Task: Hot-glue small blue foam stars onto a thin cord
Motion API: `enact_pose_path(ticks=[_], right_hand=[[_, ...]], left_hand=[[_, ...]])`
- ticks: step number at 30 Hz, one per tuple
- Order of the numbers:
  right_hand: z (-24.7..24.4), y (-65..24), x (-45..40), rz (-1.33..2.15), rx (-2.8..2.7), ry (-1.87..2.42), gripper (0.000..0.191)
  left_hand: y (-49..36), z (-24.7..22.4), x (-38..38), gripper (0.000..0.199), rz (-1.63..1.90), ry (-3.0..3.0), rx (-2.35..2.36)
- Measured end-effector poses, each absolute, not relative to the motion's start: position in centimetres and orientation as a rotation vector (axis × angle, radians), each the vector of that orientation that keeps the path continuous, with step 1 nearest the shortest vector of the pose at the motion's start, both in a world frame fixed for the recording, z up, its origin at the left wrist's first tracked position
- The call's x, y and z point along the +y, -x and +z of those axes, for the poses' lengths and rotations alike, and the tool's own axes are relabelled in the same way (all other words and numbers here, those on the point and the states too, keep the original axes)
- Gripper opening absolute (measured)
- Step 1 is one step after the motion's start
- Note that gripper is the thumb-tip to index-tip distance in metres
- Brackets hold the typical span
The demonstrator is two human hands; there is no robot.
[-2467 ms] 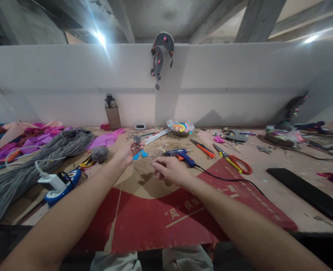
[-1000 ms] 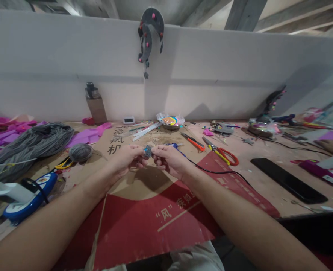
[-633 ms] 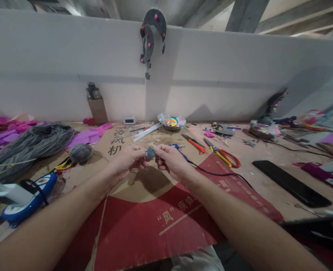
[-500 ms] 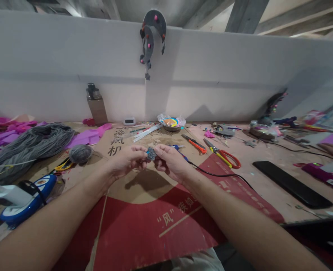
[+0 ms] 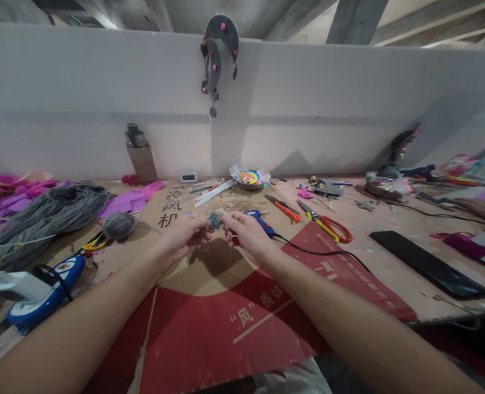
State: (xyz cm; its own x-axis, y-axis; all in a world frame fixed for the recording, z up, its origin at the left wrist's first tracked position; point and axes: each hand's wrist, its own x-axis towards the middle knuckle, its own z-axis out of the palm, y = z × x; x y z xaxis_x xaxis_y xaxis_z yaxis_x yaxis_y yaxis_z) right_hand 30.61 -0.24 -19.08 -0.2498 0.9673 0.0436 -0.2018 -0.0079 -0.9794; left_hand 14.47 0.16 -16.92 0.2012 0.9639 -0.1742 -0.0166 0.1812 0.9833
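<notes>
Between my hands, above the cardboard sheet (image 5: 221, 314), is a small grey yarn-covered piece (image 5: 215, 220) with a bit of blue on it; it looks roughly star-shaped. My left hand (image 5: 189, 232) pinches its left edge between thumb and fingers. My right hand (image 5: 246, 232) is closed in a pinch at the piece's right side, and whatever lies between those fingertips is too small to make out. Just behind the right hand rests a blue glue gun (image 5: 263, 223), partly covered by that hand, its black cord running right.
Grey yarn (image 5: 57, 219) and a yarn ball (image 5: 119, 225) lie left, near a blue power strip (image 5: 47, 295). A utility knife (image 5: 283, 208), scissors (image 5: 324, 221) and a black phone (image 5: 427, 264) lie right. Another person's hand (image 5: 478, 209) shows at the far right.
The grey piece has shifted slightly left with my left hand. My right fingertips have drawn a little away from it, and more of the glue gun shows.
</notes>
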Motion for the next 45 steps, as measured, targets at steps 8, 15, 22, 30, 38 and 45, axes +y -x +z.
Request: enact_pose_path(ticks=[8, 15, 22, 30, 38, 45], right_hand=[[-18.9, -30.8, -0.4, 1.518, -1.224, 0.927, 0.023], [-19.0, -30.5, -0.4, 1.568, -1.151, 0.798, 0.030], [-19.0, -29.6, -1.5, 1.651, -1.169, 0.641, 0.043], [-18.9, -29.8, -2.2, 1.346, -1.471, 1.063, 0.016], [-19.5, -29.6, -1.4, 1.510, -1.138, 0.802, 0.045], [-18.5, -29.9, -2.3, 1.722, -1.171, 0.873, 0.034]], left_hand=[[-14.7, -16.5, -0.5, 0.010, 0.883, -1.234, 1.071], [-14.6, -16.8, -0.1, 0.013, 0.949, -1.212, 1.056], [-14.7, -17.1, 0.0, 0.011, 1.164, -1.378, 1.186], [-14.0, -17.7, 0.8, 0.010, 1.275, -1.491, 1.337], [-14.6, -17.5, 0.3, 0.012, 1.224, -1.442, 1.236], [-14.2, -17.8, 0.8, 0.015, 1.219, -1.370, 1.284]])
